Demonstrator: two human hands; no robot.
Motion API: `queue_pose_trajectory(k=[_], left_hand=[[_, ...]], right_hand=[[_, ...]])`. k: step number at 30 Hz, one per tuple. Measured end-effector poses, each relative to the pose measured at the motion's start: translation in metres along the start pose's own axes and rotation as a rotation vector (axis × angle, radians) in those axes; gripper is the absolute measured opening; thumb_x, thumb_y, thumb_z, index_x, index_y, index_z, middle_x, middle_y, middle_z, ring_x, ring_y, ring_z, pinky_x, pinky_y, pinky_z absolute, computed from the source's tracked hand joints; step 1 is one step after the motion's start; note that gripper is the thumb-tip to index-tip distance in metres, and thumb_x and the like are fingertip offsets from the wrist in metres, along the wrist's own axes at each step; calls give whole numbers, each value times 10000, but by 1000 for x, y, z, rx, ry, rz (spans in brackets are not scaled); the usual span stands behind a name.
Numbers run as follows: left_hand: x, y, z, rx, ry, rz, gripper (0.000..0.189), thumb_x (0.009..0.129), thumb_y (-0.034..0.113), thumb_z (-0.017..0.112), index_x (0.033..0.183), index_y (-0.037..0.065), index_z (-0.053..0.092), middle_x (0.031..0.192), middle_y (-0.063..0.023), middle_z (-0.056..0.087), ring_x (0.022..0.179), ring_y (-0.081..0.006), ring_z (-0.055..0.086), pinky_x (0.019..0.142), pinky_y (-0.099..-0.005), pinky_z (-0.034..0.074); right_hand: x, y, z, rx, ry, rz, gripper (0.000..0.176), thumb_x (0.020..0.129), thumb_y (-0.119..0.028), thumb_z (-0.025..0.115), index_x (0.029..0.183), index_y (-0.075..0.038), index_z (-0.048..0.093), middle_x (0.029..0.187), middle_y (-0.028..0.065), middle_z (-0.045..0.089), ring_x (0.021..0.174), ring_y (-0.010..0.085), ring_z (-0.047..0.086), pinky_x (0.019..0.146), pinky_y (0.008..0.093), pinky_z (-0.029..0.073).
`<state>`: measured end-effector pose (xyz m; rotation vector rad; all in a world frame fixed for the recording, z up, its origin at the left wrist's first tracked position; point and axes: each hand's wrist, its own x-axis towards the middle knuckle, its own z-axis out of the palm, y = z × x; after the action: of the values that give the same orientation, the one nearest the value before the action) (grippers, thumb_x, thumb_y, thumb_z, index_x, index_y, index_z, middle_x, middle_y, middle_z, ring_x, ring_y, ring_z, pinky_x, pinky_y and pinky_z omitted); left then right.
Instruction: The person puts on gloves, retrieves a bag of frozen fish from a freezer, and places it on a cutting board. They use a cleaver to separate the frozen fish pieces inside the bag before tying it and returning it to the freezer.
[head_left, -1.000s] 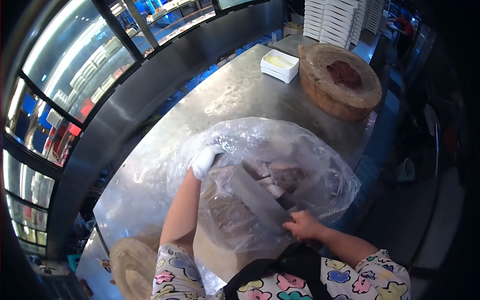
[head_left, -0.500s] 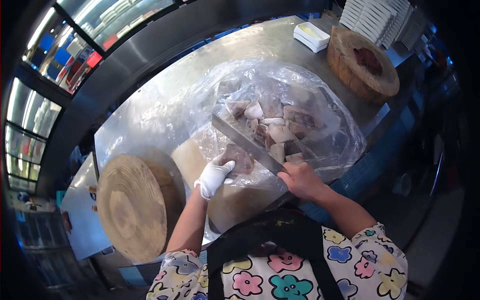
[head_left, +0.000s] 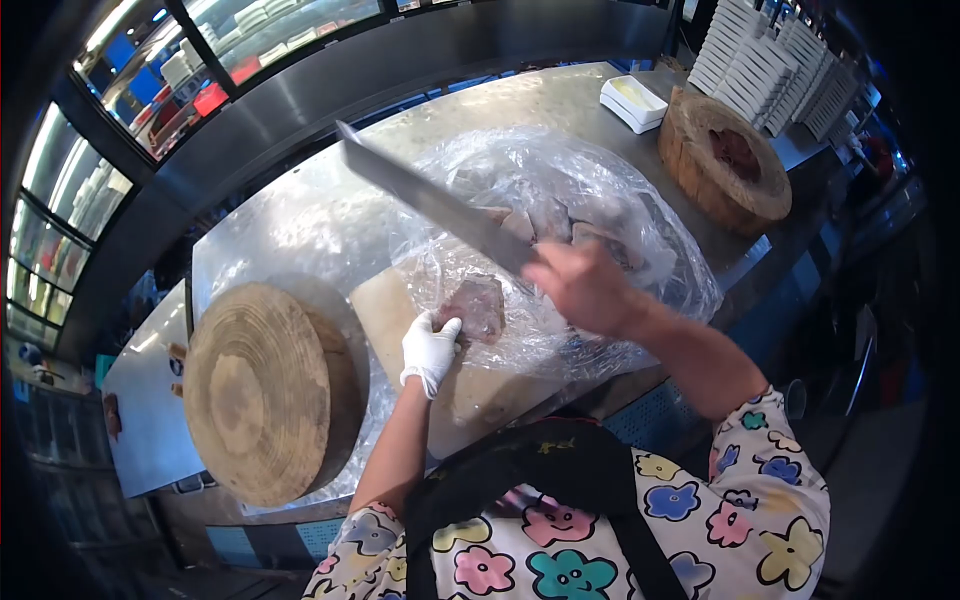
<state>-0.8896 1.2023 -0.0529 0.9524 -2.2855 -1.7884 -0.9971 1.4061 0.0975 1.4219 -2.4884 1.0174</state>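
My left hand (head_left: 431, 350), in a white glove, grips the near left edge of a raw greyish-pink chunk of meat or fish (head_left: 474, 308). The chunk lies on clear plastic (head_left: 660, 300) that partly covers a cream cutting board (head_left: 385, 305). My right hand (head_left: 590, 285), bare, is wrapped around the handle of a long, broad-bladed knife (head_left: 430, 200). Its blade is raised and points to the far left. More cut chunks (head_left: 550, 218) lie in the plastic, partly hidden behind my right hand and the knife.
A round wooden chopping block (head_left: 255, 395) stands to the left on the metal table (head_left: 290, 230). At the far right is another wooden block (head_left: 690, 165), with a white tub (head_left: 633, 103) beside it. Stacked white trays (head_left: 745, 65) stand behind. Glass-fronted cases (head_left: 70, 165) line the left.
My right hand has lifted the knife up and away from the chunks, so its blade now reaches farther left. My left hand keeps its hold on the chunk. The view has shifted slightly.
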Motion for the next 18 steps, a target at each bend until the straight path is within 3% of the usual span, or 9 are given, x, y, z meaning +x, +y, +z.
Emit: queue_pose_trajectory(k=[2,6,7,8,9,10,11,13,18], left_hand=[[0,1,1,6,7,3,169,878,142,665,933,-12,623,772,-64,662,569,-93,591,519,-240,462],[2,-4,5,68,63,14,202,869,150,669,973,-21,642,796,-103,678,599,-136,624,558,-280,489],[3,-6,5,116,90,31,228,859,162,677,998,-18,660,817,-136,693,628,-172,653,591,-312,511],[2,-4,5,111,89,33,228,859,162,677,998,-18,660,817,-136,693,628,-172,653,591,-312,511],[1,1,4,104,82,-2,242,852,177,684,990,-21,660,827,-156,693,666,-210,664,621,-332,515],[1,3,5,96,75,-39,257,844,192,691,982,-24,660,838,-176,692,704,-249,675,650,-352,518],[4,-6,6,95,75,-38,257,844,192,691,982,-24,660,838,-176,692,704,-249,675,650,-352,518],[11,-24,11,234,154,139,208,862,159,680,925,-35,641,734,-93,667,567,-123,609,548,-284,484],[2,-17,11,263,204,127,223,854,183,691,922,-27,653,744,-99,674,590,-136,615,581,-285,492]], right_hand=[[34,-25,-23,157,152,-32,151,876,-70,612,798,11,512,550,191,530,487,340,595,423,392,418],[65,-54,-37,143,446,-191,168,878,-91,614,785,-4,505,550,167,542,475,308,593,431,373,425],[53,-39,-20,97,306,-108,144,877,-105,611,819,-6,524,569,162,560,478,317,596,447,366,442],[37,-4,7,-417,284,-499,135,870,-99,600,919,10,536,610,169,583,561,317,631,467,370,467],[13,22,41,-119,-160,-97,189,871,-126,584,963,38,561,670,202,606,685,348,657,566,420,511],[-11,53,84,-211,-488,95,203,867,-137,564,932,51,603,757,239,636,805,383,660,693,471,518],[-12,38,70,-143,-665,305,212,872,-146,538,897,44,628,846,268,649,859,412,650,781,489,501],[-4,36,66,-150,-660,328,199,868,-134,532,901,36,630,866,266,652,871,412,648,782,483,503],[-13,35,68,-156,-642,289,175,837,-97,533,930,17,629,868,249,659,855,412,650,776,482,504]])
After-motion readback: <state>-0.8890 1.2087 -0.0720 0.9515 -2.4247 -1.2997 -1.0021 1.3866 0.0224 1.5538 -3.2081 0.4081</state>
